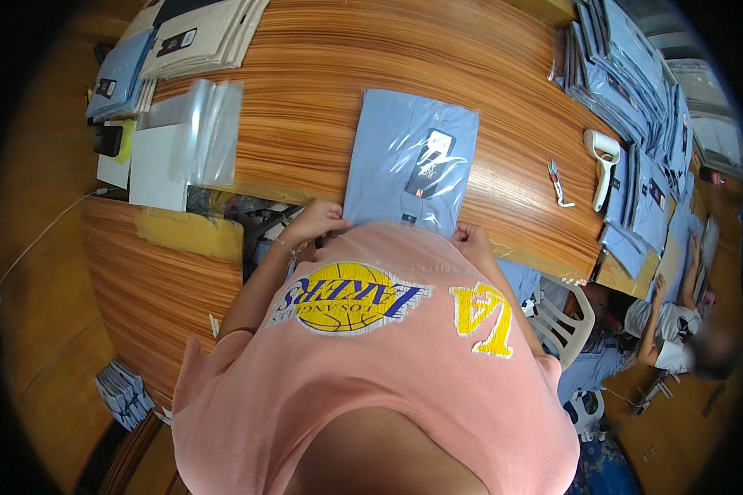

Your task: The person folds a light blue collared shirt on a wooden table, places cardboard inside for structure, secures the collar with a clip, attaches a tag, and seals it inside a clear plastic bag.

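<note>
A folded light-blue shirt (384, 153) lies in a clear plastic bag (462, 153) on the wooden table, in front of my body. A dark hang tag (428, 169) shows through the plastic, and a small dark label sits at the shirt's near edge. My left hand (325, 219) is closed in a pinch at the bag's near left corner. At the near right corner, my right hand (472, 239) also has its fingers closed on the bag's edge. My shirt partly hides the bag's near edge.
Clear plastic sleeves (215, 136) and white card sheets (158, 169) lie at left, below stacked beige garments (210, 41). A white lint roller (604, 161) and small snips (558, 183) lie at right, beside bagged blue shirts (615, 74). Another person (664, 330) works at far right.
</note>
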A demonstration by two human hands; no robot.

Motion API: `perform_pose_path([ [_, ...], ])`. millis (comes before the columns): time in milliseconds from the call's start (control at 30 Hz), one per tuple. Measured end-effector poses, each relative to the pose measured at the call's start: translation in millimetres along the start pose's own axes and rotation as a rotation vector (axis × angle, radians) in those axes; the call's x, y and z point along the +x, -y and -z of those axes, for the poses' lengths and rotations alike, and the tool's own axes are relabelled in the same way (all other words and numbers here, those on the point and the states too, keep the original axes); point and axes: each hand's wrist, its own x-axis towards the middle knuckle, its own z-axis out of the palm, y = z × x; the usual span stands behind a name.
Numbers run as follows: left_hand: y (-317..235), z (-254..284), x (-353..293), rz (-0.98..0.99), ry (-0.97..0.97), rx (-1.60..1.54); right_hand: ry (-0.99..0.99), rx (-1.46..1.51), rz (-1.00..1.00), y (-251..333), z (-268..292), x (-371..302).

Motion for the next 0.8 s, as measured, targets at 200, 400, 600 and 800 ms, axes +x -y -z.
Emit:
perform_pose_path([
  [200, -14.7, -2.3, 2.6, -0.039, 0.004, -0.155, -0.003, 0.12, -0.098, -0.3, 7.1, 14.7],
  [400, -76.8, 11.6, 31.5, -0.478, -0.576, 0.552, -0.007, 0.748, -0.127, 68.4, 26.8, 62.1],
  [600, -119.5, -52.5, 37.3, -0.789, -0.539, 1.243, 0.043, 0.681, -0.046, 76.2, 1.9, 66.7],
  [800, -123.8, -42.1, 47.0, -0.891, -0.833, 0.479, 0.173, 0.436, 0.567, 174.8, -11.7, -2.6],
])
